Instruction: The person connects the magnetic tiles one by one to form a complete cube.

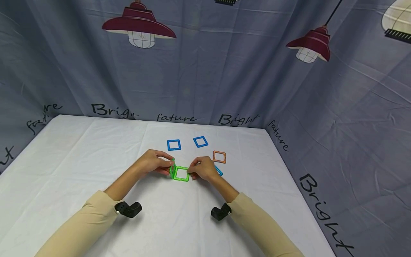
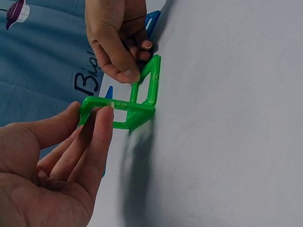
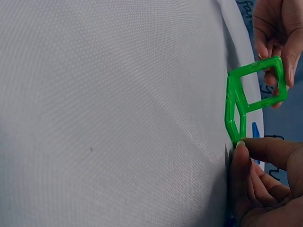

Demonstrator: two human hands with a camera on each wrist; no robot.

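Between the left hand (image 1: 156,162) and the right hand (image 1: 203,167), a standing green square (image 3: 255,66) and a lying green square (image 1: 181,179) meet along one edge, low at the desk (image 1: 80,153). The left hand pinches the standing one; the right hand pinches the lying one, at the side away from the joint. Each hand is nearer to its own square, and neither square shows a longer side.

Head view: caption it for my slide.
Left hand pinches upright green square frame; right hand pinches adjoining flat green square frame.
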